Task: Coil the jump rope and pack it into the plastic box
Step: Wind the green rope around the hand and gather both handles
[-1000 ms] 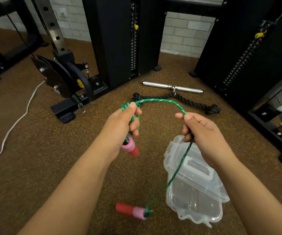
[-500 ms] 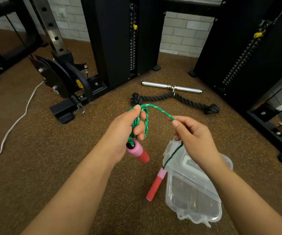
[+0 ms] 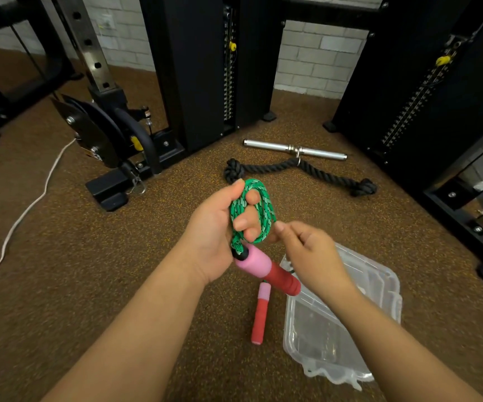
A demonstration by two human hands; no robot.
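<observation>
- Room: gym, white brick wall [image 3: 315,58], black weight-stack machines [image 3: 193,68], brown speckled floor [image 3: 60,256].
- Floor clutter: black tricep rope [image 3: 315,169], chrome bar [image 3: 295,147], white cable [image 3: 31,198].
- Plastic box [image 3: 379,288] open on floor, lower right.
- Jump rope [image 3: 251,210]: green coils in left hand [image 3: 217,236], fingers curled round them; one handle [image 3: 266,271] hangs below, other handle [image 3: 260,314] on floor beside box.
- Right hand [image 3: 310,253]: fingers pinching rope just beside coils.
</observation>
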